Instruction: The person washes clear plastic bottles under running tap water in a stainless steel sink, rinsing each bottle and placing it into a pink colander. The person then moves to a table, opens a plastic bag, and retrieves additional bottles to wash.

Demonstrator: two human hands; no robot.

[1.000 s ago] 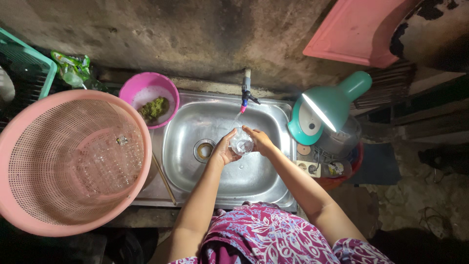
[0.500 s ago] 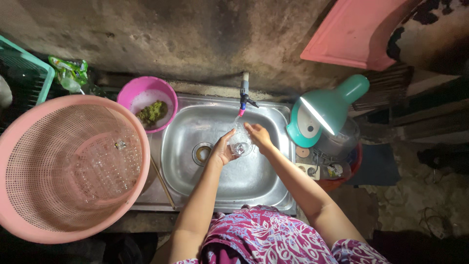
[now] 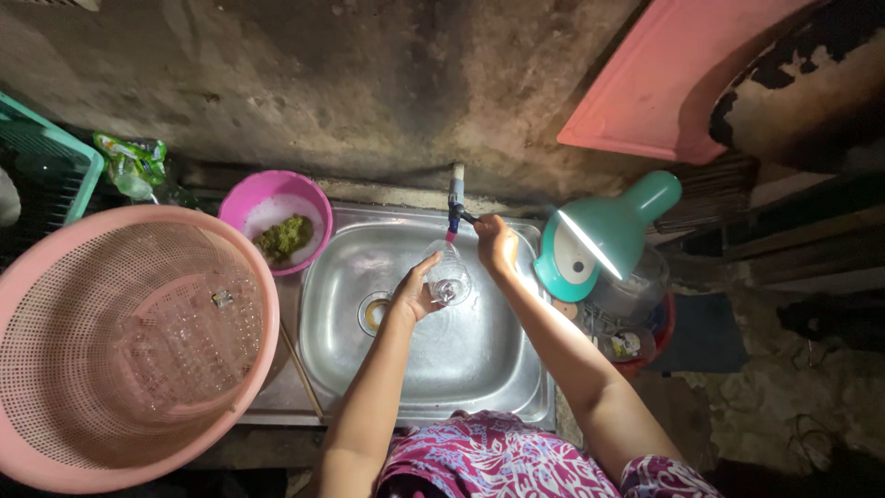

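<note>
Left hand [image 3: 415, 293] grasps a clear glass [image 3: 449, 274] under the tap [image 3: 455, 198] — right hand [image 3: 496, 243], at the glass's 1 o'clock, grips the tap lever | steel sink [image 3: 479, 369] against a stained wall | at 9 o'clock — pink bowl [image 3: 274, 221] with green scraps, big pink basket [image 3: 129, 341] holding glasses.

Glass [image 3: 449, 274] under tap [image 3: 455, 198] (over sink [image 3: 479, 369])
</note>
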